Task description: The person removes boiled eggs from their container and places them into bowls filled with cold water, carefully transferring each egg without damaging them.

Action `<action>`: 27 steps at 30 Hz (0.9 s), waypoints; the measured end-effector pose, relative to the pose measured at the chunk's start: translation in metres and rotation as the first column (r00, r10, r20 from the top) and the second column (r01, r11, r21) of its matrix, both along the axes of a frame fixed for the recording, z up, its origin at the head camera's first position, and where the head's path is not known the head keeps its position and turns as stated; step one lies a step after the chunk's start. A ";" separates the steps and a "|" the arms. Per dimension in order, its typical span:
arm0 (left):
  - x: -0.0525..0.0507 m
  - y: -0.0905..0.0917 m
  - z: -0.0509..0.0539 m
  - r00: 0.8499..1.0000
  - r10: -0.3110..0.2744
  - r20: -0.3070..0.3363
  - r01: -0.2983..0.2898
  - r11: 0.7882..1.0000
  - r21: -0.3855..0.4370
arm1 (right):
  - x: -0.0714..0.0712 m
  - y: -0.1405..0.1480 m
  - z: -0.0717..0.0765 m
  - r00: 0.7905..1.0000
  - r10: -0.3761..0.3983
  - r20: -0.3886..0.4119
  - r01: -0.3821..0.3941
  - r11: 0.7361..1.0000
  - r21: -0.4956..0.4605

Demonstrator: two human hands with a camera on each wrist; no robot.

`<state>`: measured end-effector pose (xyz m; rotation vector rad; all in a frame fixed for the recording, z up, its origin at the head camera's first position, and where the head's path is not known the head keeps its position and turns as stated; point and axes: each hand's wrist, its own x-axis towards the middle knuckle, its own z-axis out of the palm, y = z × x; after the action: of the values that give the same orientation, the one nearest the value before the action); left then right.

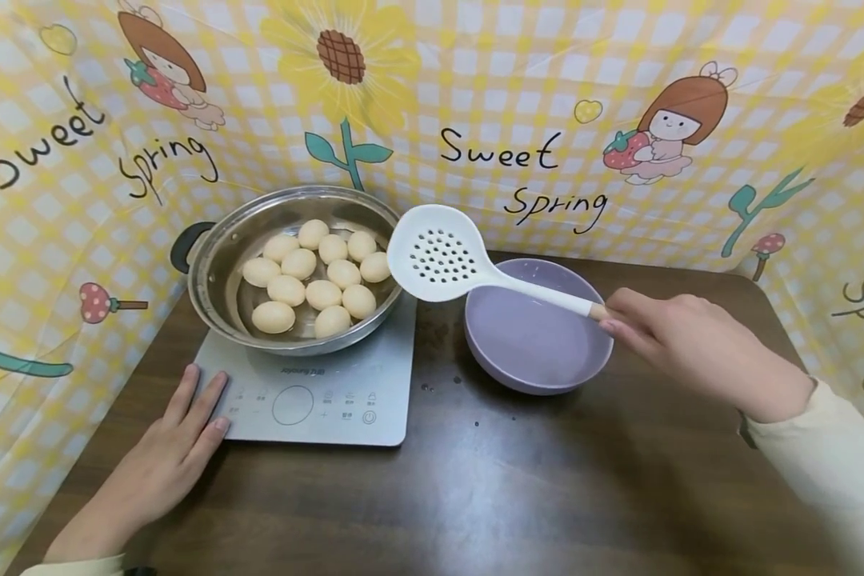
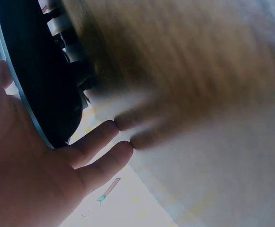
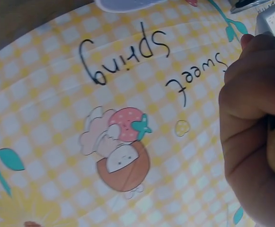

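On a dark brown wood-grain table, a flat white induction cooker bears a round steel pot, left of a round lilac bowl. A white perforated skimmer, long axis left to right, spans above the bowl toward the pot, gripped by the right hand. The left hand, fingers extended, touches the cooker's near-left edge, nearer the pale oval eggs in the pot.

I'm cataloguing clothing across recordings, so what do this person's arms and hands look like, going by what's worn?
Both the left hand and right hand are ungloved. The right sleeve is plain pale cream; only a strip of the left sleeve, also pale, shows. Something dark peeks out by the right cuff, too hidden to identify.
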<state>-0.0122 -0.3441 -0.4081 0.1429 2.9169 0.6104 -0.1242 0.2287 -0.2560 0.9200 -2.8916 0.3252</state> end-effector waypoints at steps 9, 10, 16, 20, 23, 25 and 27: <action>0.002 -0.001 0.000 1.000 0.005 -0.010 -0.005 1.000 0.010 | -0.017 -0.025 0.003 0.995 0.097 -0.020 -0.096 0.995 0.006; 0.002 -0.001 0.000 1.000 0.006 -0.009 -0.006 1.000 0.009 | -0.018 -0.027 0.002 0.994 0.102 -0.022 -0.102 0.995 0.005; 0.000 -0.001 0.001 1.000 0.007 -0.002 -0.006 1.000 0.010 | -0.026 -0.043 -0.001 0.990 0.121 -0.073 -0.122 0.993 0.000; 0.000 0.000 0.001 1.000 0.004 -0.005 -0.004 1.000 0.017 | -0.031 -0.057 -0.005 0.982 0.154 -0.106 -0.157 0.987 -0.022; 0.000 0.001 0.001 1.000 0.004 -0.011 -0.004 1.000 0.021 | -0.033 -0.066 -0.008 0.978 0.165 -0.128 -0.172 0.984 -0.039; 0.001 0.000 0.001 1.000 0.006 -0.016 -0.005 1.000 0.025 | -0.034 -0.070 -0.011 0.976 0.161 -0.148 -0.170 0.984 -0.047; 0.001 0.000 0.001 1.000 0.007 -0.026 -0.006 1.000 0.028 | -0.035 -0.074 -0.014 0.971 0.157 -0.181 -0.169 0.984 -0.054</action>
<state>-0.0113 -0.3439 -0.4072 0.1456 2.9356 0.6560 -0.1590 0.1545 -0.2703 1.1173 -2.6344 0.3345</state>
